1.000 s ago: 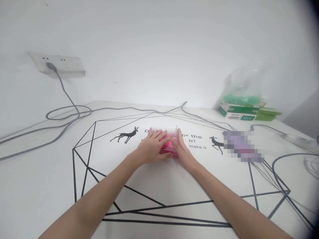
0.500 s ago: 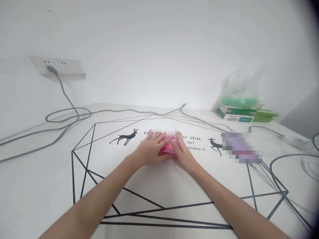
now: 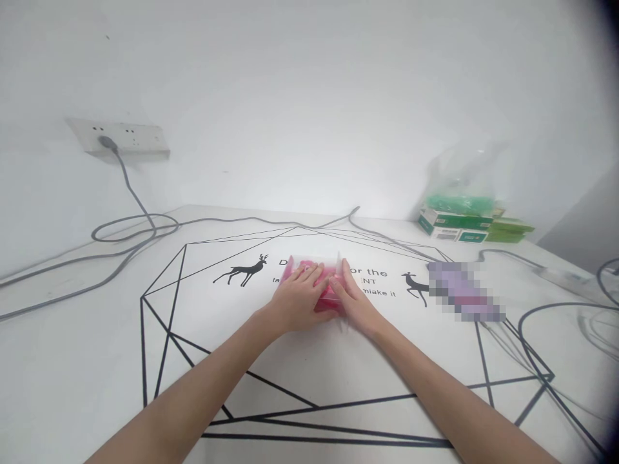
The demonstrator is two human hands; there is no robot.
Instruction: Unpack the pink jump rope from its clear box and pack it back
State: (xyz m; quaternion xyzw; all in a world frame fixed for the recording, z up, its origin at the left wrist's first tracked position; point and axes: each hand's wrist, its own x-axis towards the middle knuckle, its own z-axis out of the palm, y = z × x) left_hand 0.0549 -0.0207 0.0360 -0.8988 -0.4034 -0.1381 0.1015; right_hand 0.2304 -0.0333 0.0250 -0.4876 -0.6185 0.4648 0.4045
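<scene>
Packet (image 3: 331,301), pink and clear, lies under the spread left hand (image 3: 298,304), seemingly for steadiness, the right hand (image 3: 358,307) pinching its edge.

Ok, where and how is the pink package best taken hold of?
Probably by the near and far edges of the pink package, coming from above: it lies low on the table, and the thin clear film jutting from its right end looks too flimsy to grip.
</scene>
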